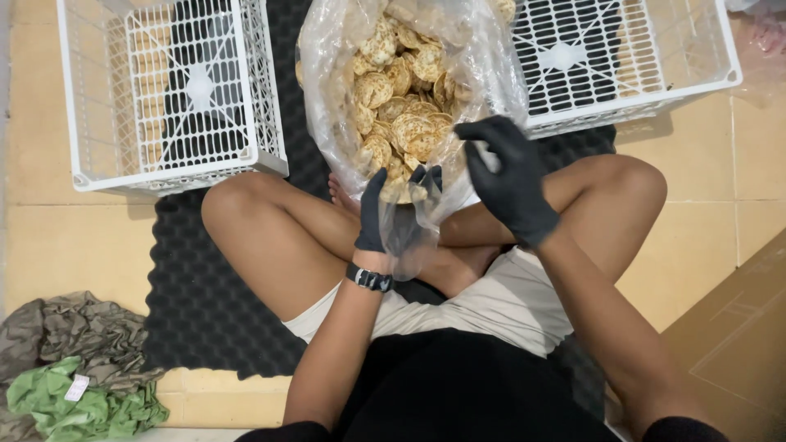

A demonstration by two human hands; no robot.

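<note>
Left hand (385, 214): we pinch a small clear bag (407, 233), a few crackers inside.
Right hand (509, 176): fingers curled, gripping the bag's rim.
Big cracker sack (393, 90): between our knees, nearly full.
Crates (168, 90): both look empty.

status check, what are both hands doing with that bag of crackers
Left hand gripping small clear bag. Right hand pinching its rim. Big cracker bag open just ahead. Nothing blocking.

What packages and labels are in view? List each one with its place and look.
Big clear plastic bag: top centre, between two white crates, full of round golden crackers.
Small clear bag: centre, held by the left hand; the right hand is above it.
White tag: lower left, on the green cloth.
Brown cardboard: lower right, flat.
</note>
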